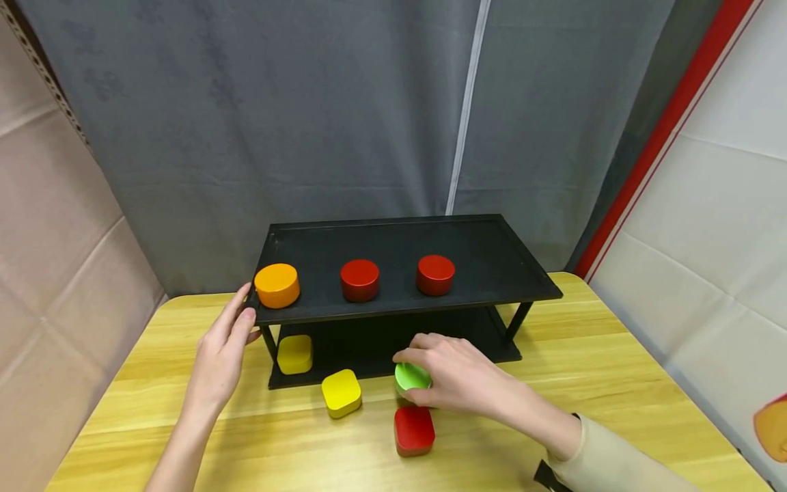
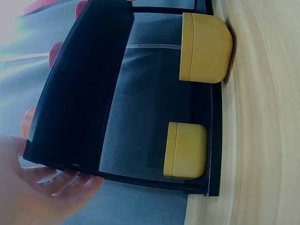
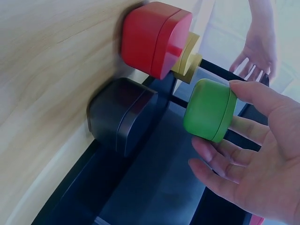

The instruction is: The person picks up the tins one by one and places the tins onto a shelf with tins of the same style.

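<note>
My right hand [image 1: 455, 372] pinches a small green lidded tin [image 3: 209, 110] between thumb and fingers, raised in front of the lower tier of a black two-tier rack [image 1: 399, 242]. Under it, a black lidded tin [image 3: 123, 116] stands at the rack's front edge, mostly hidden in the head view. Nearer the person sits a red rounded-square tin [image 1: 415, 430]. My left hand [image 1: 224, 352] grips the rack's upper left corner, thumb above and fingers below. A yellow tin [image 1: 295, 354] rests on the lower tier at left; another yellow tin [image 1: 341, 393] lies on the table before it.
On the upper tier stand an orange round tin [image 1: 277, 285] and two red round tins, one in the middle [image 1: 360, 280] and one further right [image 1: 436, 275]. A grey curtain [image 1: 307, 123] hangs behind the wooden table [image 1: 590, 383]. Pale panels flank both sides.
</note>
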